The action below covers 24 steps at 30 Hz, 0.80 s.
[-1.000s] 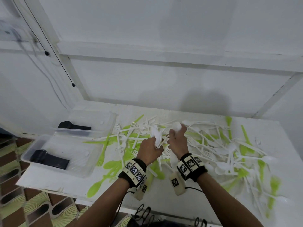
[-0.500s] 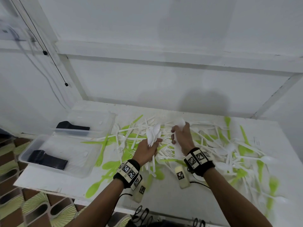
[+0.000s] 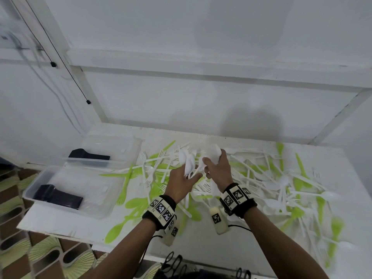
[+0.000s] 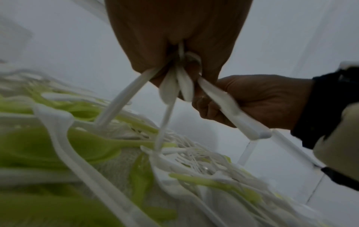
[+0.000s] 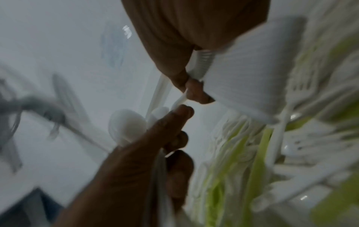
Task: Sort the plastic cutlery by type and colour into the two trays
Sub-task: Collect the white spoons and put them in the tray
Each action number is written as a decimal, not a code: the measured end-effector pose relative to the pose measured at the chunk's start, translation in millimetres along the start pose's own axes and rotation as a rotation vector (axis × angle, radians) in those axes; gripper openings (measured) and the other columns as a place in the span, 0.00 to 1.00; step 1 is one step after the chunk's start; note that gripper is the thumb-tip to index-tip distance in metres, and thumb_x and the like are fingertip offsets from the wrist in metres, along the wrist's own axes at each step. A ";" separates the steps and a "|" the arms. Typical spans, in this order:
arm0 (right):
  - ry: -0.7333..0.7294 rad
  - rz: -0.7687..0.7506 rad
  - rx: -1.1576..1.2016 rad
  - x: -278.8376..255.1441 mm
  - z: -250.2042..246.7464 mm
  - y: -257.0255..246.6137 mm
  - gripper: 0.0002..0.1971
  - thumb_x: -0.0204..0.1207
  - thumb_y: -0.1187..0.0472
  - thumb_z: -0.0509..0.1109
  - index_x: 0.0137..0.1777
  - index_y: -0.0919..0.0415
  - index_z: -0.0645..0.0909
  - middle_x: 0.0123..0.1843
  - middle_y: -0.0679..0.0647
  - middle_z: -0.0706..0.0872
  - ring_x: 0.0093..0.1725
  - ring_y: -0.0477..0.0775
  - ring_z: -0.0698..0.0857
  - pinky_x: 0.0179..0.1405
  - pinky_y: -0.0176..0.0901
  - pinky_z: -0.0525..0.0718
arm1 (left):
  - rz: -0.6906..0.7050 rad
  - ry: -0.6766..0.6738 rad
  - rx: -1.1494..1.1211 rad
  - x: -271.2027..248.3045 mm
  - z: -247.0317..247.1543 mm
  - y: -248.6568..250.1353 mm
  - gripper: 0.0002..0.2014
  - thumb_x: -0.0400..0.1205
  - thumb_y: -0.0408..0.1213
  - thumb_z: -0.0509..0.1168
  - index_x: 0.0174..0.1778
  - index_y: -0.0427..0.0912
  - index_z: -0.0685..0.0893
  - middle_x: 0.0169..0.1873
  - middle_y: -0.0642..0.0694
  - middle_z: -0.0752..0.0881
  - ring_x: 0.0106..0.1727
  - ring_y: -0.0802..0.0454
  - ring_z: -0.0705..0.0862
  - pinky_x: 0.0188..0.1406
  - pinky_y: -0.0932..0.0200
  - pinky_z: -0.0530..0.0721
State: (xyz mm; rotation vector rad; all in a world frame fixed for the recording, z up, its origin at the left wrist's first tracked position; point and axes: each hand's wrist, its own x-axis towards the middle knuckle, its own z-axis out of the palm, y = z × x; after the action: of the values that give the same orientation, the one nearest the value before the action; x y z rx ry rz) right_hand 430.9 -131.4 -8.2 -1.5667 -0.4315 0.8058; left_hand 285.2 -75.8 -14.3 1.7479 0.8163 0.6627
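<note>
Both hands are raised together over the middle of the worktop (image 3: 201,246). The left hand (image 3: 180,183) is curled round a bunch of white spoons (image 3: 188,161), bowls up and handles hanging below the palm. The right hand (image 3: 218,170) grips more white cutlery (image 3: 214,153), its fingers closed round the handles; the blur hides the type. The two hands nearly touch.

Under and around them lies the pile (image 3: 271,178) of loose white and green forks and spoons, spread from the centre to the right edge. Two clear trays sit at the left: the near tray (image 3: 96,210) and the far tray (image 3: 128,146), each holding a stack of black cutlery (image 3: 58,196) at its left end.
</note>
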 end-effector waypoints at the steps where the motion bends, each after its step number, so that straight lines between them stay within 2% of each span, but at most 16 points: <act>1: -0.024 0.031 0.075 -0.1 2.3 -1.6 0.19 0.80 0.62 0.75 0.67 0.59 0.74 0.46 0.60 0.87 0.30 0.52 0.81 0.23 0.42 0.77 | 0.009 0.014 -0.011 -0.6 1.3 2.6 0.04 0.84 0.40 0.74 0.44 0.46 0.89 0.23 0.50 0.85 0.20 0.53 0.80 0.23 0.60 0.79; 3: -0.084 0.063 0.154 -0.7 6.5 -5.1 0.19 0.80 0.62 0.76 0.67 0.65 0.75 0.45 0.61 0.86 0.31 0.53 0.80 0.21 0.42 0.74 | 0.004 0.025 -0.042 -1.4 1.2 7.1 0.08 0.87 0.41 0.70 0.43 0.47 0.88 0.21 0.56 0.84 0.19 0.53 0.77 0.22 0.60 0.77; 5: -0.148 0.029 0.159 0.4 7.4 -3.7 0.21 0.78 0.64 0.77 0.66 0.70 0.75 0.43 0.62 0.84 0.31 0.54 0.79 0.21 0.41 0.74 | -0.008 -0.027 -0.064 0.0 -0.8 6.7 0.11 0.88 0.43 0.67 0.43 0.46 0.89 0.22 0.51 0.83 0.20 0.50 0.75 0.22 0.58 0.75; 6: -0.166 0.014 0.169 1.0 6.4 -2.3 0.22 0.77 0.65 0.78 0.66 0.71 0.75 0.42 0.63 0.84 0.30 0.54 0.79 0.22 0.41 0.74 | -0.015 -0.057 -0.061 0.4 -2.0 5.1 0.12 0.89 0.44 0.66 0.40 0.49 0.88 0.22 0.49 0.82 0.20 0.50 0.75 0.22 0.59 0.75; 8: -0.131 0.010 0.188 2.1 4.1 -1.1 0.22 0.76 0.65 0.79 0.66 0.71 0.76 0.43 0.63 0.85 0.30 0.54 0.78 0.22 0.41 0.74 | -0.014 -0.082 -0.042 0.7 -5.0 2.7 0.16 0.89 0.45 0.67 0.33 0.52 0.85 0.20 0.50 0.80 0.21 0.51 0.76 0.24 0.59 0.74; 10: -0.037 0.022 0.190 3.3 1.9 2.0 0.19 0.76 0.66 0.78 0.65 0.67 0.78 0.43 0.62 0.85 0.29 0.55 0.78 0.22 0.42 0.75 | -0.003 -0.083 -0.003 2.1 -6.5 -1.3 0.14 0.86 0.45 0.70 0.34 0.47 0.86 0.22 0.50 0.80 0.24 0.55 0.78 0.27 0.61 0.75; 12: 0.033 0.051 0.202 6.4 0.5 7.3 0.18 0.75 0.67 0.76 0.63 0.67 0.78 0.43 0.62 0.84 0.28 0.54 0.78 0.22 0.42 0.75 | 0.022 -0.067 0.048 1.7 -4.7 -4.8 0.13 0.85 0.43 0.72 0.34 0.49 0.83 0.23 0.55 0.80 0.26 0.62 0.77 0.28 0.64 0.73; 13: 0.036 0.069 0.209 6.6 0.8 8.1 0.18 0.75 0.66 0.76 0.63 0.67 0.78 0.45 0.62 0.84 0.27 0.54 0.78 0.22 0.42 0.75 | 0.036 -0.062 0.067 0.4 -2.7 -7.0 0.15 0.86 0.43 0.71 0.33 0.48 0.80 0.22 0.57 0.79 0.25 0.63 0.76 0.27 0.61 0.72; 15: -0.007 0.094 0.231 7.0 1.8 8.0 0.20 0.77 0.62 0.78 0.64 0.68 0.76 0.47 0.64 0.86 0.28 0.54 0.79 0.22 0.42 0.76 | 0.043 -0.043 0.087 -1.1 1.9 -13.0 0.20 0.88 0.45 0.67 0.31 0.42 0.77 0.22 0.54 0.77 0.23 0.58 0.74 0.25 0.49 0.72; 17: -0.044 0.076 0.215 7.4 3.2 8.7 0.21 0.79 0.58 0.78 0.65 0.67 0.75 0.50 0.67 0.89 0.30 0.54 0.81 0.24 0.43 0.78 | 0.018 -0.021 0.066 -1.8 5.7 -12.7 0.21 0.88 0.46 0.66 0.29 0.47 0.77 0.21 0.53 0.76 0.23 0.54 0.74 0.26 0.47 0.74; 19: -0.028 0.043 0.136 8.9 5.0 13.0 0.24 0.79 0.52 0.78 0.67 0.62 0.73 0.55 0.67 0.89 0.36 0.55 0.85 0.30 0.47 0.83 | -0.002 -0.011 0.053 -3.5 9.3 -8.1 0.20 0.88 0.46 0.67 0.28 0.54 0.77 0.20 0.54 0.77 0.21 0.53 0.76 0.26 0.53 0.75; 21: 0.003 0.030 0.054 7.7 7.1 14.9 0.26 0.79 0.48 0.76 0.69 0.58 0.70 0.57 0.63 0.89 0.46 0.58 0.89 0.43 0.55 0.89 | -0.011 -0.028 0.031 -5.2 9.7 -3.1 0.19 0.89 0.45 0.66 0.29 0.56 0.81 0.18 0.53 0.79 0.19 0.54 0.78 0.24 0.60 0.75; 22: 0.027 0.025 0.053 7.6 7.7 14.4 0.24 0.81 0.49 0.75 0.69 0.57 0.69 0.56 0.61 0.89 0.47 0.58 0.89 0.48 0.57 0.90 | -0.024 -0.035 0.014 -5.0 8.0 -2.1 0.18 0.89 0.46 0.65 0.31 0.53 0.84 0.19 0.52 0.80 0.18 0.54 0.79 0.24 0.62 0.75; 24: 0.063 0.024 0.120 9.2 6.1 10.2 0.20 0.84 0.57 0.72 0.69 0.59 0.68 0.51 0.57 0.86 0.41 0.54 0.86 0.47 0.54 0.91 | -0.043 -0.048 -0.022 -2.6 1.4 -3.5 0.16 0.90 0.46 0.62 0.43 0.43 0.90 0.24 0.51 0.80 0.18 0.54 0.78 0.24 0.63 0.75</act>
State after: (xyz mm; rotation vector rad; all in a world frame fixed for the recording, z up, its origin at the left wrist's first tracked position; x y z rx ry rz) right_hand 431.0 -122.6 -20.4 -1.4837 -0.3134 0.7842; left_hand 283.9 -77.8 -18.2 1.7153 0.8082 0.5965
